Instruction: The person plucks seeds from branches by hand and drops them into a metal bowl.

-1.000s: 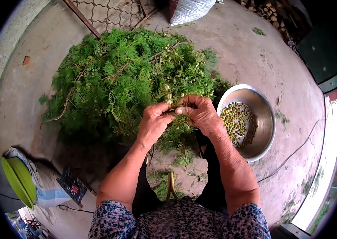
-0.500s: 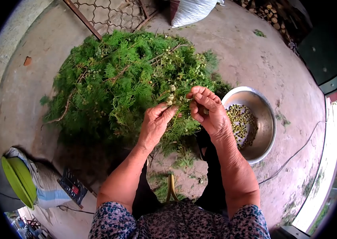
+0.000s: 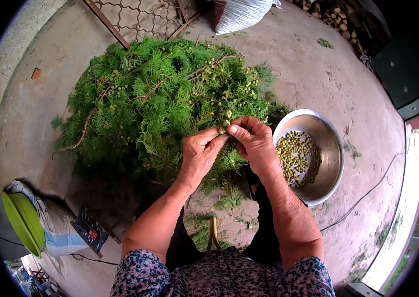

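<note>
Between my hands is a small sprig with pale green seed cones (image 3: 228, 117). My left hand (image 3: 200, 151) pinches its lower end between thumb and fingers. My right hand (image 3: 255, 143) meets it from the other side, thumb and forefinger closed at the cones; what exactly lies under those fingertips is hidden. Just beyond both hands spreads a big heap of green conifer branches (image 3: 145, 99), with more pale cones among the foliage. Close to my right wrist stands a metal basin (image 3: 335, 163), its bottom partly covered with many small yellow-green cones (image 3: 294, 153).
A white sack (image 3: 241, 17) and a rusty metal grid (image 3: 130, 20) lie at the back. Stacked firewood (image 3: 335, 22) is at the far right. A lime-green basin (image 3: 21, 222) rests on a sack at the left. A thin cable (image 3: 368, 190) crosses the floor on the right.
My right hand has come down and left, from apart to meeting my left hand at the sprig. My left hand has shifted slightly right.
</note>
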